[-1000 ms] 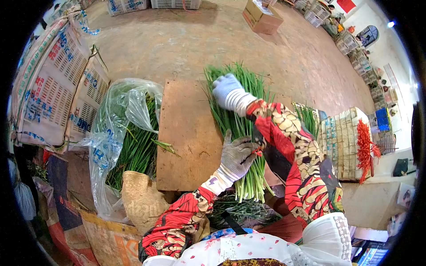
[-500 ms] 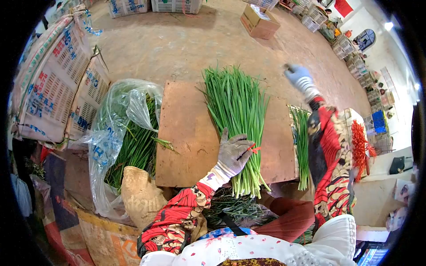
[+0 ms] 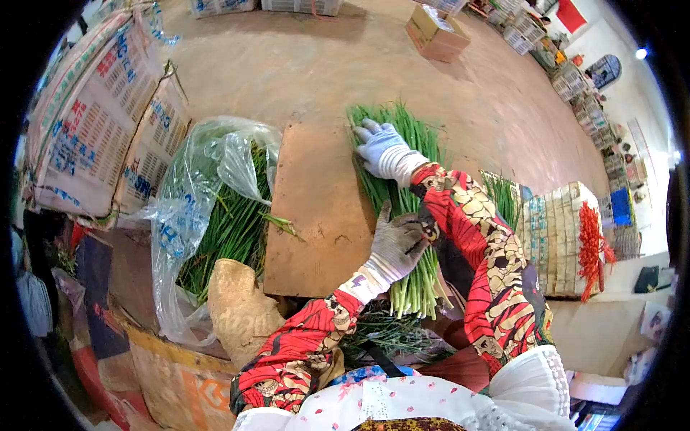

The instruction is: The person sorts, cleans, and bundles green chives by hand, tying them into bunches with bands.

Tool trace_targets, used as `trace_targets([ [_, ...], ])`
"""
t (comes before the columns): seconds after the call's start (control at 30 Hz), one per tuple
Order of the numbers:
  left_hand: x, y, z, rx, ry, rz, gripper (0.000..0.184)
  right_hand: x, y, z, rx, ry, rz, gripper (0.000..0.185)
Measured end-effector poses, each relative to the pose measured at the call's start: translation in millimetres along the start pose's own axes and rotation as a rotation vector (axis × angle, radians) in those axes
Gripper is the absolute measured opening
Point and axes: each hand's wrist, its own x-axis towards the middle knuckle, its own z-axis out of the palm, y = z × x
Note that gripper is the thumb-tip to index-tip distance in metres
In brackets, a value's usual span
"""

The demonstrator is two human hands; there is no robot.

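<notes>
Head view: bunch of long green stalks [image 3: 377, 188] lies on the brown board [image 3: 314, 208], leafy tips at the far end, pale stem ends hanging past the near edge towards the person. Left hand [image 3: 397, 246], grey glove, on the lower part of the bunch, left side, palm down, thumb raised and apart, fingers part bent over the stalks; can't tell how firmly it holds them. Right hand [image 3: 383, 149], pale blue glove, farther out, laid on the leafy upper part, fingers slightly spread and lightly bent, not closed round the bunch. So both hands touch the same bunch, right one nearer the tips, left one nearer the stem ends, right forearm crossing over its right side. Clear plastic bag [image 3: 180, 223] with more greens [image 3: 228, 228] left of the board, tan sack [image 3: 243, 310] just beside its near left corner. Second, smaller lot of stalks [image 3: 503, 200] to the right, partly behind the right sleeve; next to it a pale woven basket [image 3: 550, 241] with red ties [image 3: 590, 241] hanging on its side. Dark thin greens [image 3: 388, 332] below the stem ends, near the person's lap
</notes>
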Motion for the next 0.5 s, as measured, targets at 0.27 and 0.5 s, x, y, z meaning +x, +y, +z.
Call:
trace_targets([
  [0.27,3.9,2.8,-3.4,-0.041,-0.020,-0.014,0.014,21.7,14.7,-20.3,-0.091,0.029,-0.135,0.027],
  [0.5,4.1,4.5,-9.3,-0.053,-0.080,-0.013,0.025,-6.1,142.7,-101.7,-0.123,0.684,0.200,0.020],
])
